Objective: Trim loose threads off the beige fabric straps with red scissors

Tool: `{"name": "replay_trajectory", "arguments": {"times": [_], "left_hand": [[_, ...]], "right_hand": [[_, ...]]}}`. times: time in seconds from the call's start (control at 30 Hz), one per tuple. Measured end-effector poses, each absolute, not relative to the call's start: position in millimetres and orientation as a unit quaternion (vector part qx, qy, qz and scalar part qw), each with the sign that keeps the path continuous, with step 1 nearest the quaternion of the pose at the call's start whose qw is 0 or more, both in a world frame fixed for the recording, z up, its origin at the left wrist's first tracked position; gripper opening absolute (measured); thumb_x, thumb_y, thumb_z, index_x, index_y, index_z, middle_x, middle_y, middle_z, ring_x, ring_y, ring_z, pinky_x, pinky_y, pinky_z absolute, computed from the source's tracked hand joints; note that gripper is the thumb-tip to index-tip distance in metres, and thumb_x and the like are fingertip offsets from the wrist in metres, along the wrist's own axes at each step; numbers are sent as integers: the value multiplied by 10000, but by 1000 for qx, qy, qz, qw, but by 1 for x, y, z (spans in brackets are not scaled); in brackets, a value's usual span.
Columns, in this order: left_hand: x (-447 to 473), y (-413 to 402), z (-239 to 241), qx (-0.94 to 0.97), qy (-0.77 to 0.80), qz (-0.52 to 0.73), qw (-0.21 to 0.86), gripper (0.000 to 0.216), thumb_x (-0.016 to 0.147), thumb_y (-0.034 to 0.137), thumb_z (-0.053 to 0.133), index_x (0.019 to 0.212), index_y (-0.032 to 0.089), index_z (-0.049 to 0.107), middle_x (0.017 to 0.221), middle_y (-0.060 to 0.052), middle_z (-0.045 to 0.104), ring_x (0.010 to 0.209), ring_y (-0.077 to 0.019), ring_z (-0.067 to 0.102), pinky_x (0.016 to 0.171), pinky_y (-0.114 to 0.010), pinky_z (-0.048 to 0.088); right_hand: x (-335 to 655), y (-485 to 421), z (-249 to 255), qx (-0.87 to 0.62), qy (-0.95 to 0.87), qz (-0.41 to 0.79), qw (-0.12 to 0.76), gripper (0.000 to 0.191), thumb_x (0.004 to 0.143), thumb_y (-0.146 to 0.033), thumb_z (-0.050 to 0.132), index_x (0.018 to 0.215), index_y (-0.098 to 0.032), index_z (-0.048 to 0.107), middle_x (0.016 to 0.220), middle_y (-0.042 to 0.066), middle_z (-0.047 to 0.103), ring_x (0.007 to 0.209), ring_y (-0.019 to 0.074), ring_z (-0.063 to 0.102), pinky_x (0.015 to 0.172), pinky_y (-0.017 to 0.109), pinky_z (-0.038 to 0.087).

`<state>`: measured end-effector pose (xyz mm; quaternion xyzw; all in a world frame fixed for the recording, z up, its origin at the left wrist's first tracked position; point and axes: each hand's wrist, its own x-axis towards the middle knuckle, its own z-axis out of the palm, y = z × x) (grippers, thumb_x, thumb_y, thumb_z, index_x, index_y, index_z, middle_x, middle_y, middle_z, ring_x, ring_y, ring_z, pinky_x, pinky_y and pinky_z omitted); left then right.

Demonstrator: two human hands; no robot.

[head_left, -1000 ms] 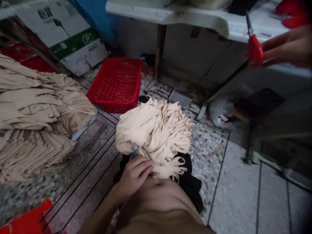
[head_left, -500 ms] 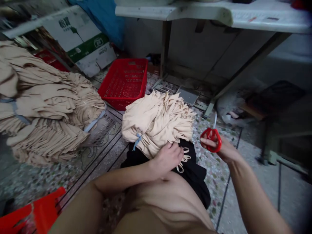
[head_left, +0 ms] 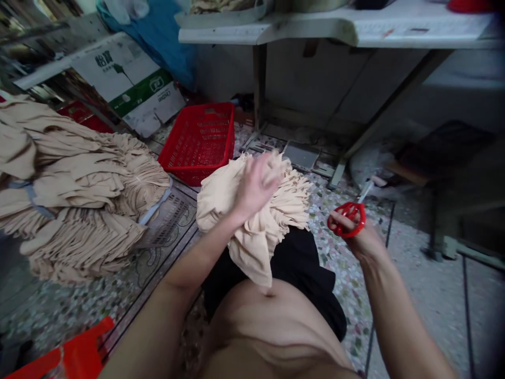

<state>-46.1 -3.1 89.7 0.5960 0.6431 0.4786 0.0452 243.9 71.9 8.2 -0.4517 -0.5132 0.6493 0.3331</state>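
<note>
A bundle of beige ribbed fabric pieces point(head_left: 221, 195) lies across my lap over black cloth point(head_left: 300, 258), with one flap hanging toward my belly. My left hand point(head_left: 256, 184) is over the far part of this bundle, slightly blurred, its thumb and fingers apart and curved. Whether the fingertips touch the fabric I cannot tell. Off to the right, my right hand point(head_left: 365, 242) is closed around the red handles of a pair of scissors point(head_left: 347, 220), the metal blades pointing up and away from me.
A red plastic basket point(head_left: 201, 139) stands on the floor beyond the bundle. At left is a large heap of beige pieces point(head_left: 79, 179) tied with bluish strips. A white table point(head_left: 307, 34) spans the back, and a printed carton point(head_left: 130, 84) leans at back left. An orange-red object point(head_left: 79, 350) is at lower left.
My left hand has moved up and away from me across the bundle. A fabric flap now hangs nearer my belly, and the blue tie and pale loops no longer show. The scissors' blades show more.
</note>
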Motion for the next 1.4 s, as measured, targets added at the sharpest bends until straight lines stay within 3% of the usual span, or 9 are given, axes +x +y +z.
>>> {"name": "replay_trajectory", "arguments": {"times": [0.1, 0.2, 0.3, 0.4, 0.53, 0.7, 0.93, 1.17, 1.4], "left_hand": [[-21, 2, 73, 672, 592, 425, 132, 763, 833, 572, 768, 1436, 194, 494, 1372, -173, 558, 1294, -352, 548, 1088, -536, 478], [-22, -14, 79, 602, 560, 553, 136, 352, 1038, 417, 523, 1306, 202, 599, 1317, -135, 627, 1244, -250, 601, 1033, -412, 531], [-40, -47, 89, 466, 625, 626, -4, 253, 1066, 293, 448, 1147, 179, 659, 1147, -117, 674, 1092, -217, 659, 977, -396, 551], [-40, -87, 73, 540, 642, 532, -115, 239, 1009, 231, 538, 1208, 192, 664, 1183, -124, 681, 1164, -257, 651, 1011, -440, 536], [-13, -119, 6, 756, 580, 258, -159, 445, 964, 376, 609, 1373, 203, 635, 1469, -125, 590, 1480, -342, 399, 1248, -535, 243], [-7, -115, -59, 825, 473, 188, -245, 386, 962, 374, 621, 1328, 272, 688, 1437, -50, 634, 1489, -271, 403, 1286, -473, 9], [-10, -112, -40, 823, 485, 208, -209, 406, 970, 348, 611, 1356, 227, 655, 1467, -47, 607, 1469, -255, 419, 1291, -492, 59], [-6, -117, 25, 742, 535, 400, -53, 518, 961, 60, 566, 1469, 146, 500, 1361, -169, 642, 1324, -270, 561, 1073, -447, 496], [1, -89, 53, 703, 622, 342, 54, 102, 978, 217, 639, 1037, 178, 712, 909, -71, 651, 923, -227, 617, 833, -377, 531]], "right_hand": [[225, 62, 16, -424, -488, 678, 351, 318, 802, -440, 835, 805, -185, 646, 647, 9, 620, 587, 137, 547, 544, 242, 425], [216, 51, 19, -419, -471, 681, 373, 320, 816, -449, 829, 840, -189, 645, 660, 1, 619, 580, 135, 536, 547, 247, 425], [215, 40, 25, -414, -471, 681, 377, 314, 838, -452, 816, 849, -194, 637, 662, 0, 616, 588, 143, 537, 557, 257, 429], [211, 31, 41, -395, -488, 689, 362, 296, 877, -464, 779, 859, -204, 640, 693, 10, 637, 592, 150, 552, 559, 262, 437], [185, 22, 75, -331, -528, 703, 344, 321, 917, -497, 728, 798, -215, 630, 680, 30, 662, 670, 195, 647, 638, 291, 499], [140, 18, 76, -293, -570, 693, 329, 386, 882, -579, 734, 811, -217, 621, 658, 41, 682, 815, 266, 728, 723, 329, 544], [163, 35, 24, -339, -448, 720, 408, 325, 887, -491, 751, 819, -190, 649, 712, 35, 696, 701, 188, 672, 631, 270, 508], [200, 40, 36, -401, -487, 657, 413, 358, 789, -456, 862, 793, -197, 616, 665, 6, 668, 576, 149, 601, 580, 261, 493], [185, 38, 25, -413, -497, 657, 388, 474, 733, -569, 865, 798, -195, 580, 649, 8, 675, 538, 149, 615, 528, 250, 491]]}}
